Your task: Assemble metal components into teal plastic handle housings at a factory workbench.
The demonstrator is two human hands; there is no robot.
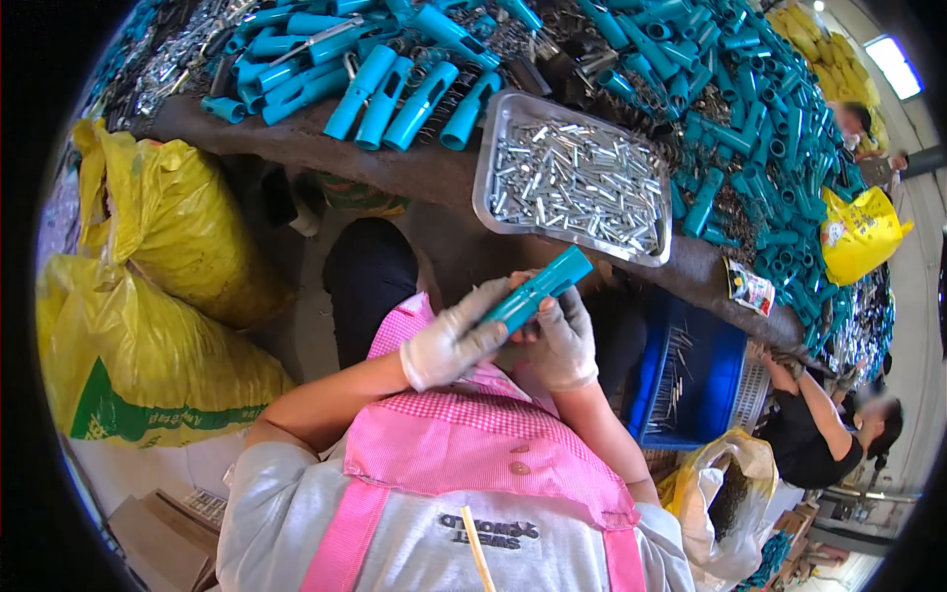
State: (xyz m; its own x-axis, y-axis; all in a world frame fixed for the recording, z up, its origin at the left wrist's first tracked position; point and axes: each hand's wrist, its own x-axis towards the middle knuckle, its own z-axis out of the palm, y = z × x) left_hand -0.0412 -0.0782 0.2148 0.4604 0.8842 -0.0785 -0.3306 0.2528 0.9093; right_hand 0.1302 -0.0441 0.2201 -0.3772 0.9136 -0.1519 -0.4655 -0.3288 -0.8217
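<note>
Tube (pixel 538 289), teal, is up in front of the person's lap, just short of the surface (pixel 286 141), tilted with its far end up to the right. Both hands are on it: the left hand (pixel 456 340), gloved, is wrapped round the near end with the thumb along the side, and the right hand (pixel 564 345), also gloved, is curled in against the underside. Can't tell if the right one's got a small part tucked in there too.

The surface is dark brown and curves across the top of the view, loaded with teal tubes (pixel 769 104) and loose metal bits. Room looks like a workshop: pale wall, bright window (pixel 896 67) top right, more yellow sacks (pixel 827 49) stacked back there.

Counts: one tube in hand, four more lined up left of the tray (pixel 481 192), and way too many in the heaps to count. One clear tray, full of metal pins (pixel 567 183), also past counting. One yellow bag (pixel 861 235), one packet (pixel 752 288). Off the surface: two big sacks (pixel 173 326) on the left, one blue crate (pixel 725 375) and one open bag (pixel 725 493) on the right. Two other people (pixel 811 434) in view, both off to the right.
</note>
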